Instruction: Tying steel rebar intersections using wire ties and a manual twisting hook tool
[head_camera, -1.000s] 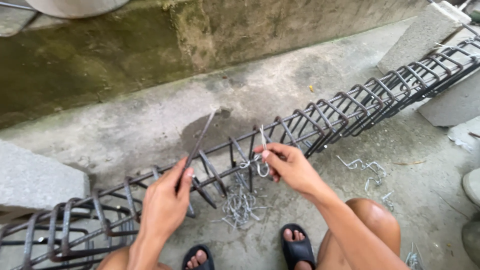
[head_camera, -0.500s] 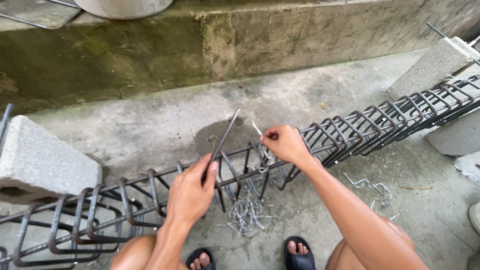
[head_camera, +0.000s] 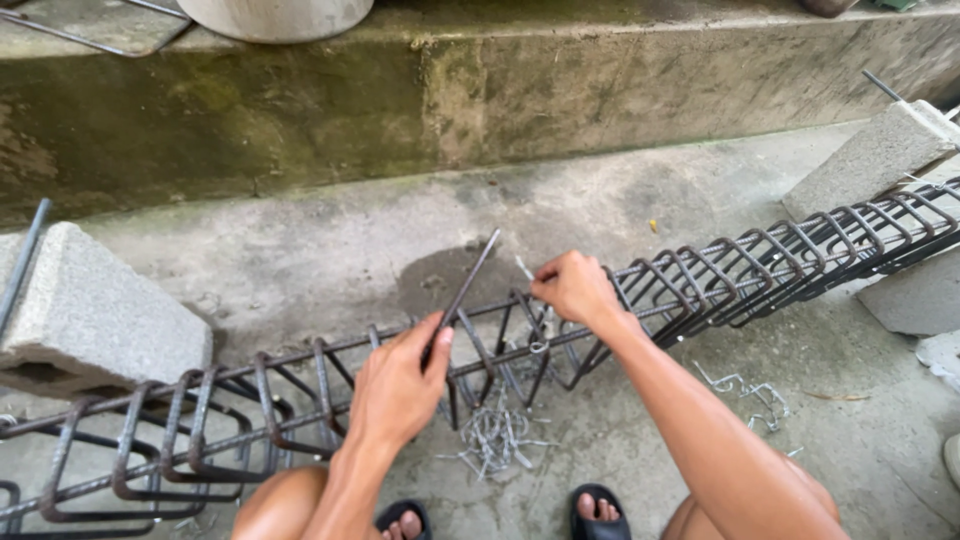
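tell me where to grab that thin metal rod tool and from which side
Probably by its lower end, from above on the near side. The rod tool slants up and away from the rebar cage; its upper tip is free, and the left hand already pinches the lower end there.

Rebar cage (head_camera: 700, 285) ends beyond both edges

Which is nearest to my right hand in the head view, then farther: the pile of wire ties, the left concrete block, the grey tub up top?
From the right hand:
1. Pile of wire ties, just below, on the floor.
2. Grey tub, upper left, on the ledge.
3. Left concrete block, far left.
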